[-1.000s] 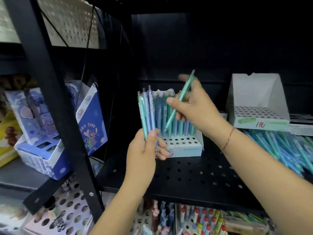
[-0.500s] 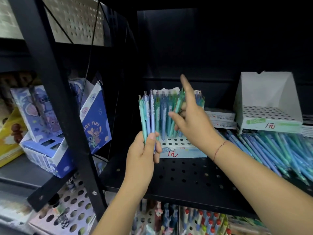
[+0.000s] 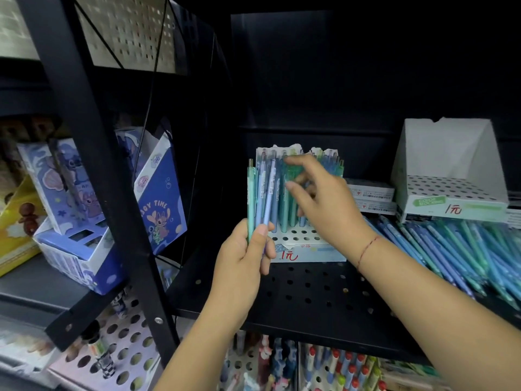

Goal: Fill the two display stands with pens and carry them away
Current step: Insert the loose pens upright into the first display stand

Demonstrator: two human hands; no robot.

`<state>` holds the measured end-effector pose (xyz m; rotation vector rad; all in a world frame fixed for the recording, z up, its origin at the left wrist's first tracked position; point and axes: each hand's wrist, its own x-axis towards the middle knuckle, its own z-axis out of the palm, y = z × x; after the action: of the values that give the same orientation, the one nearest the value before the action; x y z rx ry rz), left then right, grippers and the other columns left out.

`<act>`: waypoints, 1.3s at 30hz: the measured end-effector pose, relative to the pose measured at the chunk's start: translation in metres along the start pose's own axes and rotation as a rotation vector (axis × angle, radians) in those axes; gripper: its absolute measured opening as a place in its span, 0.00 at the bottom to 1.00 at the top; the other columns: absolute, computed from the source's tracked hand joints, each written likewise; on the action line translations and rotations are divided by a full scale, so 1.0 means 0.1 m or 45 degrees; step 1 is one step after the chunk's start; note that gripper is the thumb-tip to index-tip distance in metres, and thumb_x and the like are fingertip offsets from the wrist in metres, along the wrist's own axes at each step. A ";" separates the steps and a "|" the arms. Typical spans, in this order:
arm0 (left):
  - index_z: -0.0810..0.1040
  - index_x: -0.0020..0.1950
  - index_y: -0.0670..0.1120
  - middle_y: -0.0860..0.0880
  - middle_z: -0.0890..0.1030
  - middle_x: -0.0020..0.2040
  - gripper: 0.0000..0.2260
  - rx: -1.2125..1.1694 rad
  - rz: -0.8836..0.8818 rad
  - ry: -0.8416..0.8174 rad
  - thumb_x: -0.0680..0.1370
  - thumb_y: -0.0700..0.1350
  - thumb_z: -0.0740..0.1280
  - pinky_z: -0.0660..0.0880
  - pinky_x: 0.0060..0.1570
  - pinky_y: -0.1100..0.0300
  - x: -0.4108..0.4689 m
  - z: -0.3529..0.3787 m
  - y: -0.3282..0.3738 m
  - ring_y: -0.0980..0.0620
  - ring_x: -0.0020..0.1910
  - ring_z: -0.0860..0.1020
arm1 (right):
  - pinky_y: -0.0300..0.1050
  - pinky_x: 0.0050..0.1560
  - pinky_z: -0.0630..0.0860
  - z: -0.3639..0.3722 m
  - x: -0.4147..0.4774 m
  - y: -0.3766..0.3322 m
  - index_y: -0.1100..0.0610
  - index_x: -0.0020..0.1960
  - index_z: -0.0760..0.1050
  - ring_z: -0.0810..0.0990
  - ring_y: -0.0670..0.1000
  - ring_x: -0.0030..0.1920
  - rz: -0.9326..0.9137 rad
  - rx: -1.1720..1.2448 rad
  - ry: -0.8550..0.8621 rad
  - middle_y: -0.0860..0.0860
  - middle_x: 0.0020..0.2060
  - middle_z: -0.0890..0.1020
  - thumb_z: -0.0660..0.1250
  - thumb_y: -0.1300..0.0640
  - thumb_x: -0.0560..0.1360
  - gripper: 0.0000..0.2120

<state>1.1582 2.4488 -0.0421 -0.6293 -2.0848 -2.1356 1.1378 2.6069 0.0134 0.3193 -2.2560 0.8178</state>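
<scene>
Left hand (image 3: 242, 258): we grip spare pens (image 3: 263, 193).
Right hand (image 3: 327, 210): at the stand (image 3: 307, 251), grasp unclear.
Risk: we may knock seated pens (image 3: 331, 170) askew.

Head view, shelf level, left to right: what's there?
Yellow box → blue cartoon boxes → left hand gripping pens → part-filled display stand → flat white boxes → empty display stand.

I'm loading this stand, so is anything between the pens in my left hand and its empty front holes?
Mostly clear: the pens in the left hand are beside the stand, its front holes open. Only the right hand hangs over the right-side ones.
</scene>
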 end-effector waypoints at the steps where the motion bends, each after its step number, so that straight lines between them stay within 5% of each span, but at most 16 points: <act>1: 0.77 0.49 0.51 0.51 0.75 0.34 0.10 -0.001 -0.007 -0.008 0.82 0.49 0.57 0.67 0.37 0.61 0.00 0.00 0.00 0.55 0.30 0.68 | 0.38 0.36 0.74 -0.02 0.00 -0.02 0.48 0.65 0.71 0.74 0.43 0.33 -0.013 -0.018 0.055 0.48 0.41 0.78 0.62 0.55 0.79 0.15; 4: 0.78 0.48 0.49 0.49 0.75 0.34 0.11 0.019 -0.022 -0.032 0.82 0.50 0.58 0.67 0.39 0.61 0.00 -0.01 -0.01 0.55 0.30 0.68 | 0.38 0.35 0.72 -0.06 -0.02 -0.09 0.48 0.62 0.74 0.71 0.44 0.31 0.041 0.252 0.131 0.50 0.41 0.77 0.62 0.54 0.80 0.11; 11: 0.79 0.49 0.47 0.52 0.77 0.34 0.11 -0.006 -0.017 -0.067 0.82 0.48 0.58 0.67 0.33 0.64 0.00 0.00 0.01 0.56 0.29 0.70 | 0.39 0.27 0.74 -0.08 0.02 -0.14 0.62 0.58 0.74 0.78 0.49 0.27 0.301 0.846 -0.114 0.56 0.33 0.79 0.65 0.63 0.78 0.10; 15: 0.79 0.50 0.45 0.51 0.78 0.33 0.11 -0.088 -0.028 -0.021 0.82 0.46 0.58 0.69 0.30 0.65 -0.01 -0.02 0.03 0.55 0.29 0.73 | 0.36 0.29 0.75 -0.25 0.08 -0.13 0.58 0.51 0.76 0.77 0.46 0.28 0.329 0.975 0.112 0.53 0.33 0.80 0.61 0.65 0.79 0.06; 19: 0.79 0.51 0.47 0.51 0.77 0.33 0.11 -0.097 -0.035 0.000 0.82 0.46 0.57 0.69 0.30 0.65 -0.01 -0.03 0.02 0.55 0.30 0.73 | 0.37 0.33 0.76 -0.35 0.11 0.02 0.56 0.54 0.75 0.77 0.46 0.29 0.239 0.644 0.353 0.51 0.35 0.78 0.61 0.63 0.80 0.06; 32: 0.80 0.51 0.48 0.51 0.77 0.33 0.11 -0.068 -0.051 -0.053 0.82 0.46 0.58 0.69 0.31 0.65 -0.01 -0.02 0.02 0.55 0.30 0.73 | 0.53 0.41 0.80 -0.15 -0.01 -0.04 0.50 0.59 0.69 0.81 0.46 0.32 0.073 0.160 0.069 0.47 0.37 0.79 0.65 0.58 0.78 0.11; 39: 0.80 0.50 0.49 0.52 0.78 0.33 0.11 -0.028 -0.052 -0.097 0.82 0.47 0.58 0.70 0.33 0.65 -0.02 -0.02 0.02 0.55 0.31 0.73 | 0.40 0.37 0.74 -0.17 -0.01 -0.05 0.50 0.56 0.78 0.76 0.49 0.32 0.101 0.188 0.211 0.46 0.41 0.78 0.66 0.56 0.78 0.08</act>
<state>1.1598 2.4461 -0.0410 -0.6872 -2.1328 -2.1926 1.1502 2.6143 0.0243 0.2224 -2.0702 1.0174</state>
